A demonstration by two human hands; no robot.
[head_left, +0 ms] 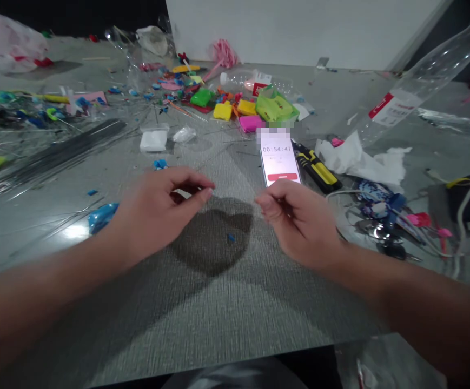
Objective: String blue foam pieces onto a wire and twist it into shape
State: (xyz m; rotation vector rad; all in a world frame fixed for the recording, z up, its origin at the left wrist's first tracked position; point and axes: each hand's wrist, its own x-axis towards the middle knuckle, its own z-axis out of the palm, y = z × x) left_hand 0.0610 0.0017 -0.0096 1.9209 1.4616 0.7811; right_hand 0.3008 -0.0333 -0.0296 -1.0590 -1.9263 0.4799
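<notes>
My left hand (159,202) hovers over the middle of the table (214,319), thumb and fingertips pinched together; whatever may be between them is too small to make out. Facing it, my right hand (305,224) is closed, with the thumb pressed on the bent index finger, and any thin thing in it does not show. Between and below the hands, a tiny blue bit (231,237) lies in their shadow. A lit phone (279,156) with a running timer lies just beyond my right hand. Near my left wrist is a shiny blue lump (101,217).
Yellow-black pliers (319,168) lie right of the phone, by crumpled tissue (364,159). Colourful clay packs (222,111) and a lying bottle (235,81) are behind. Thin wires (68,151) spread at left. A large bottle (397,105) and cables (462,216) occupy the right.
</notes>
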